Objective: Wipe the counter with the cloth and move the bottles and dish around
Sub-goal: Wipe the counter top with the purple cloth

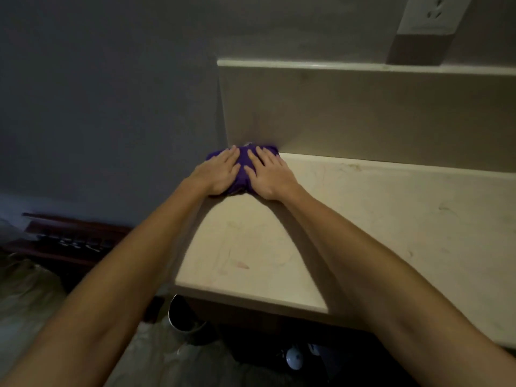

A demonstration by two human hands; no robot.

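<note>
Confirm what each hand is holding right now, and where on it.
Neither grips anything. Left hand and right hand lie flat, palms down, on top of the bunched purple cloth, pressing it against the counter.

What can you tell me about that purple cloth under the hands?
The cloth is deep purple, soft-looking fabric, bunched into a wrinkled wad rather than spread flat. It lies at the counter's far left corner, pushed against the backsplash. The left hand and right hand press flat on top, side by side, fingers pointing to the wall, covering much of it. A pale bit shows at its far edge; what that is, I cannot tell.
</note>
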